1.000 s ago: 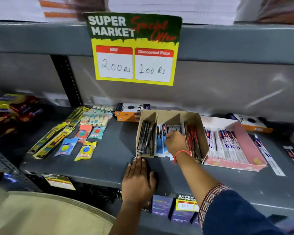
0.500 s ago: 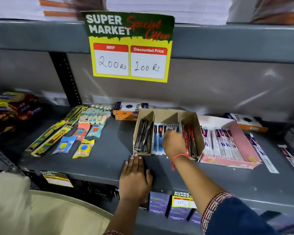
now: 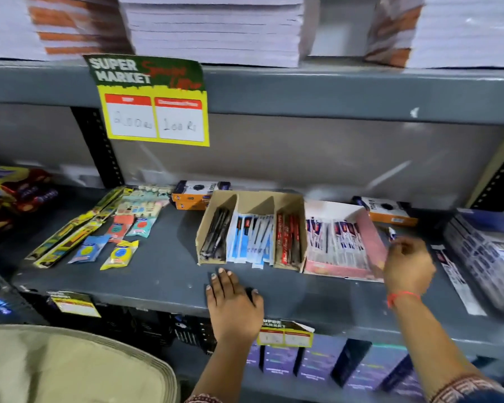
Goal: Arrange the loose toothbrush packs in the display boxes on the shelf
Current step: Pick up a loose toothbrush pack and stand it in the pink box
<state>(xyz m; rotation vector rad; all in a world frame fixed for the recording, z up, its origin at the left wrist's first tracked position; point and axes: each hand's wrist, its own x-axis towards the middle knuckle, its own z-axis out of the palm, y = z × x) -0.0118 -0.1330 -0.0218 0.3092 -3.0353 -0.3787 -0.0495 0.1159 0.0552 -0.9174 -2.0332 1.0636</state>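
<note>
A brown cardboard display box [image 3: 288, 199] on the grey shelf has three slots, holding dark, blue-white and red toothbrush packs. To its right a pink display box [image 3: 374, 242] holds white-blue packs. My left hand [image 3: 233, 303] rests flat on the shelf's front edge below the brown box, holding nothing. My right hand [image 3: 408, 266] is right of the pink box with its fingers curled. The tip of a loose pack [image 3: 392, 232] shows just above the fingertips, and blur hides whether they grip it. Another loose toothbrush pack [image 3: 456, 282] lies right of that hand.
Scrubbers and long yellow-green packs [image 3: 67, 237] lie on the shelf's left. Orange-black cartons [image 3: 195, 194] stand behind the boxes, and another [image 3: 390, 212] at the back right. A price sign [image 3: 154, 103] hangs from the upper shelf. White-blue boxes [image 3: 489, 251] fill the far right.
My right hand has left the brown box's middle slot and swung right, past the pink box, to the loose packs. My left hand stays on the shelf edge. The view has tilted up.
</note>
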